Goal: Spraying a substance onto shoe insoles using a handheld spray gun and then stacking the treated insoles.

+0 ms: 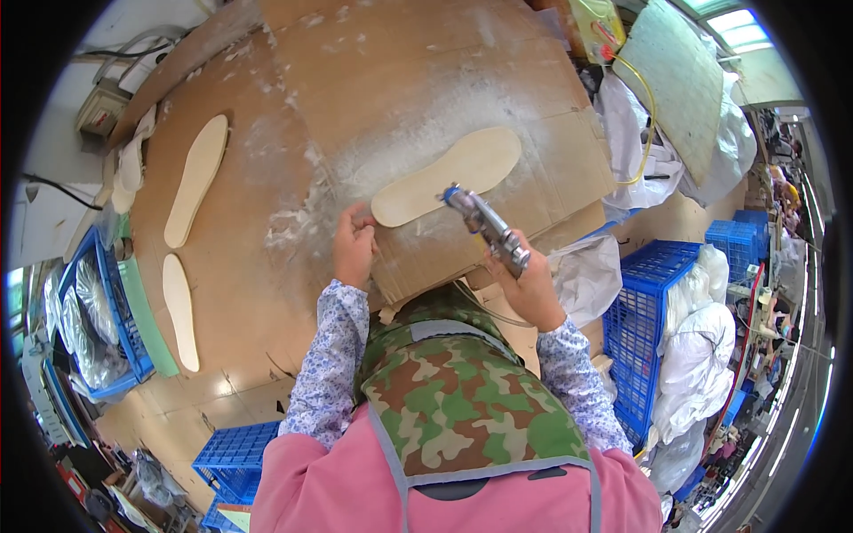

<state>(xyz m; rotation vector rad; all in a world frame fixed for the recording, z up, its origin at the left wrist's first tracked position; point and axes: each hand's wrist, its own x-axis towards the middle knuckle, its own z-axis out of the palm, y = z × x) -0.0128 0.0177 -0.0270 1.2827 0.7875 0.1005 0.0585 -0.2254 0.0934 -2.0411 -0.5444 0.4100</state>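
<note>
A long cream insole lies slanted on the cardboard-covered table in front of me. My left hand is at its left end, thumb and forefinger apart and close to the edge; whether they touch it is hard to make out. Gripped in my right hand is a metal spray gun, its blue-tipped nozzle over the insole's near edge. Farther left lie two more insoles, a larger one and a smaller, narrower one. Whitish residue coats the cardboard around the middle insole.
Blue plastic crates stand at the right, at the left and near the bottom. White bags bulge beside the right crate. A yellow hose curves down at the upper right; a pale board leans there.
</note>
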